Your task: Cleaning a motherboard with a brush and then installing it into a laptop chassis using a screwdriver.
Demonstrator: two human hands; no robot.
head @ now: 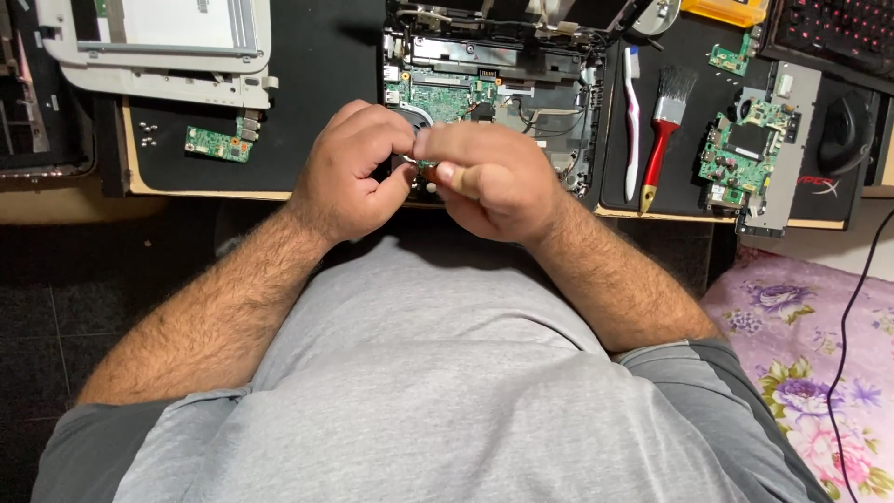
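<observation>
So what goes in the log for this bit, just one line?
left hand: pinching small part | right hand: closed on same part, partly hidden | under hands: opened laptop | right: red-handled brush

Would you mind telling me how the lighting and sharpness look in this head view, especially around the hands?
In the head view, light is even and soft; the left hand and right hand are sharp but hide what they pinch, and cast shadow on the opened black laptop chassis. The red-handled paintbrush is crisp; the dark floor loses detail.
</observation>
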